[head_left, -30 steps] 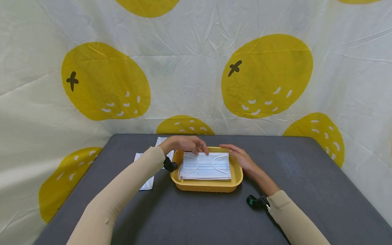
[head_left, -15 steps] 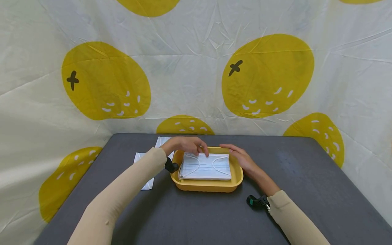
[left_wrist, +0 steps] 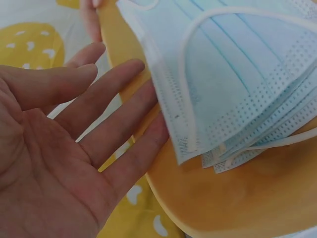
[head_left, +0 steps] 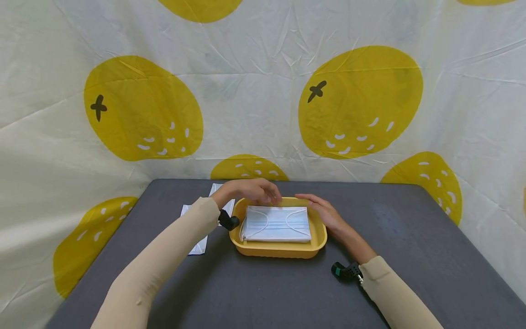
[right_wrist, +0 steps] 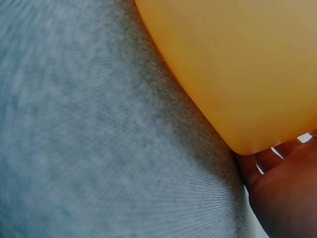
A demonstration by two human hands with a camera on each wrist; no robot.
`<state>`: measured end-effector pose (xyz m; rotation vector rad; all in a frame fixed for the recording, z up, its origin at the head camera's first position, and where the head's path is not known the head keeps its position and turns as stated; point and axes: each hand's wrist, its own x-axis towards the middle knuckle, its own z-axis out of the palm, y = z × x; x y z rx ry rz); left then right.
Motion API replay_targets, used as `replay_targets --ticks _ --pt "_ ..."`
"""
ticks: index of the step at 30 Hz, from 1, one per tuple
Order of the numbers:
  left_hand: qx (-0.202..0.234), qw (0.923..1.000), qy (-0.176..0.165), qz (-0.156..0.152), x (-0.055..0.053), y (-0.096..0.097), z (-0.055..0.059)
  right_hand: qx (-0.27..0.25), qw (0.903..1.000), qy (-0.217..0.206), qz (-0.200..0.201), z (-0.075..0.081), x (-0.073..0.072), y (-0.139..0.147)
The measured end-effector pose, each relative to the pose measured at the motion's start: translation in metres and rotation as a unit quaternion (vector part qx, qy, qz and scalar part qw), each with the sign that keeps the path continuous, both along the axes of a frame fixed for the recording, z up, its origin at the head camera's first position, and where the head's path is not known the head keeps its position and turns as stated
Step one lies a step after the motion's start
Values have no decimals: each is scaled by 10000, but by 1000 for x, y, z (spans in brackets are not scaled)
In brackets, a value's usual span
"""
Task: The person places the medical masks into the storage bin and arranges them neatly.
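A stack of pale blue pleated face masks (head_left: 277,224), with white ear loops, lies in a yellow tray (head_left: 279,252). Above the tray's far left rim is my left hand (head_left: 255,190). In the left wrist view its fingers (left_wrist: 116,126) are spread and loosely straight, their tips beside the masks' edge; whether they touch it I cannot tell. My right hand (head_left: 325,215) rests against the tray's right side, fingers stretched along the far right corner. The right wrist view has part of that hand (right_wrist: 290,191) against the tray's outer wall, some fingers hidden behind it.
More masks (head_left: 199,246) lie on the dark grey table (head_left: 263,292) left of the tray, partly hidden by the left forearm. A white curtain (head_left: 255,105) with yellow fruit prints hangs behind the table.
My left fingers, earlier at the masks' far edge, have lifted slightly back and away from it. The right hand and the tray have stayed in place.
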<state>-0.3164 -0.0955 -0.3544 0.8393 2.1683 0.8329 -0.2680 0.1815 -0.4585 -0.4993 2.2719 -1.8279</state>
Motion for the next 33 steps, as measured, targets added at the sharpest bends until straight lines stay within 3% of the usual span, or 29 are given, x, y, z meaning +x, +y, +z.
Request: replay_targets --ticks 7,12,17,21,24,30,33 --pt "450 9980 -282 335 2 -12 -5 23 10000 -6 12 -1 -1 0" --pt "913 9944 -126 523 7 -28 -12 -15 10000 41 31 -2 -1 0" --pt "1402 9850 22 1010 17 -55 -16 -94 9999 98 105 -3 -1 0" --pt "1854 9711 138 1494 25 -85 -18 -91 9998 138 110 -3 0 0" --pt "2126 9565 301 1973 31 -109 -23 -93 9998 113 107 -3 0 1" --pt "2388 9223 788 2936 40 -154 -44 -126 9999 23 112 -3 -1 3" --pt "2420 9093 968 3245 44 -174 -56 -131 9998 15 115 -3 -1 3"
